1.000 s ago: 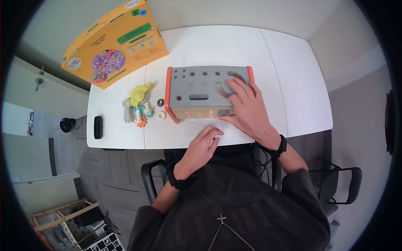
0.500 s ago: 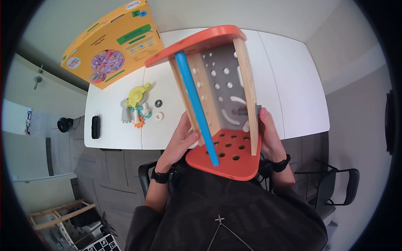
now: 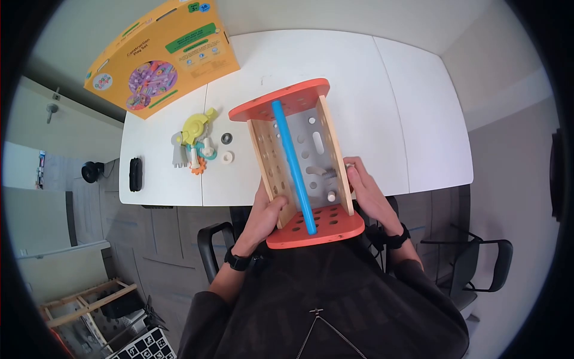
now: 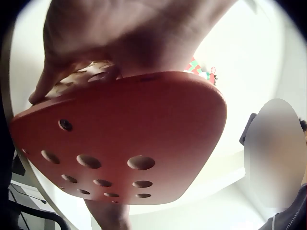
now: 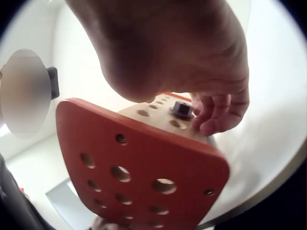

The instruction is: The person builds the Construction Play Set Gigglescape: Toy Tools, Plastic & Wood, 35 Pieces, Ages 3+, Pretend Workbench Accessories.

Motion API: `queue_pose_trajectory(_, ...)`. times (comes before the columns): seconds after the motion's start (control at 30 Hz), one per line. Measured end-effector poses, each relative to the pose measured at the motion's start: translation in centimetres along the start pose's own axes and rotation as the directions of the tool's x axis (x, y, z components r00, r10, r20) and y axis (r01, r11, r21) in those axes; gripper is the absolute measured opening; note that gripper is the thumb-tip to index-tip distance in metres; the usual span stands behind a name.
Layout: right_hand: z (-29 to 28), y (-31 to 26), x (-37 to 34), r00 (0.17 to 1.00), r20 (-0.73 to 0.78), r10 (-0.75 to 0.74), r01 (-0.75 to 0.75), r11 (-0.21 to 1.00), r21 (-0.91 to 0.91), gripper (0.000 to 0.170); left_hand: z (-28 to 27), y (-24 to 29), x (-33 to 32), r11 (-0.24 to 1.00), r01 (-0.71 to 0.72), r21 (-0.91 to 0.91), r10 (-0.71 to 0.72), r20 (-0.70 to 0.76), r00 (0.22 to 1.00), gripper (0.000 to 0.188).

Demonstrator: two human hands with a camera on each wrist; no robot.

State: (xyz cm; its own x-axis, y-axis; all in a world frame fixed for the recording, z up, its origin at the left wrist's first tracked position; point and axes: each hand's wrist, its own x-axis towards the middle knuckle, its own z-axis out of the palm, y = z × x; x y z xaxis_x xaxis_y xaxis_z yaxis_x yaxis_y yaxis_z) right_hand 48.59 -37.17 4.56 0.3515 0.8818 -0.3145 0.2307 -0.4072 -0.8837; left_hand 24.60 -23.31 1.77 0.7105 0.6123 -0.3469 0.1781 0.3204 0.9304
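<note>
A toy workbench with wooden side panels (image 3: 336,158), red end boards (image 3: 287,240) and a blue rod (image 3: 292,164) is tilted up over the table's front edge, its hollow underside facing the head camera. My left hand (image 3: 258,220) grips the left side panel, thumb over its edge. At the opposite panel, my right hand (image 3: 372,197) has curled fingers at a dark grey bolt (image 5: 183,109), its threaded end poking inside. A cream peg (image 3: 331,196) shows within the frame, near the grey perforated panel (image 3: 312,140).
To the left lie a yellow toy piece (image 3: 195,127), an orange gear (image 3: 198,166), a dark ring (image 3: 226,138) and a cream ring (image 3: 227,157). A yellow box (image 3: 197,69) stands behind them on the white table (image 3: 382,119). A black case (image 3: 136,173) lies near the left edge.
The workbench, first standing on the table, was lifted and turned underside up, then lowered somewhat. My left hand has taken hold of its side; my right moved from the top panel to the bolt.
</note>
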Motion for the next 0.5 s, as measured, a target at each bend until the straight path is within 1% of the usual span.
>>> queue_pose_trajectory(0.07, 0.8, 0.7, -0.7, 0.996, 0.058, -0.07, 0.062, 0.989, 0.134, 0.058, -0.3, -0.8, -0.2, 0.995, -0.087, 0.046, 0.087, 0.001, 0.996, 0.077)
queue_pose_trajectory(0.1, 1.2, 1.2, -1.0, 0.993, 0.079, -0.091, 0.08, 0.988, 0.132, 0.058, -0.4, -1.0, -0.4, 0.989, -0.128, 0.071, 0.129, 0.003, 0.992, 0.078)
queue_pose_trajectory(0.17, 1.8, 1.6, -1.2, 0.983, 0.122, -0.139, 0.123, 0.984, 0.131, 0.058, -0.7, -0.5, -0.8, 0.988, -0.092, 0.122, 0.093, -0.001, 0.996, 0.078)
queue_pose_trajectory(0.27, 2.5, -0.4, -1.9, 0.988, 0.14, 0.057, -0.073, 0.991, 0.11, 0.057, -0.8, -0.9, -1.2, 0.987, -0.054, 0.153, 0.058, -0.023, 0.998, 0.075)
queue_pose_trajectory(0.37, 3.1, 0.5, -1.7, 0.988, 0.118, 0.095, -0.117, 0.972, 0.204, 0.052, -0.8, -1.5, -1.4, 0.978, -0.021, 0.206, 0.031, -0.046, 0.998, 0.069)
queue_pose_trajectory(0.5, 3.6, 1.7, -1.8, 0.988, 0.101, 0.117, -0.138, 0.963, 0.232, 0.044, -0.7, -1.2, -1.6, 0.964, 0.015, 0.265, -0.003, -0.046, 0.999, 0.062)
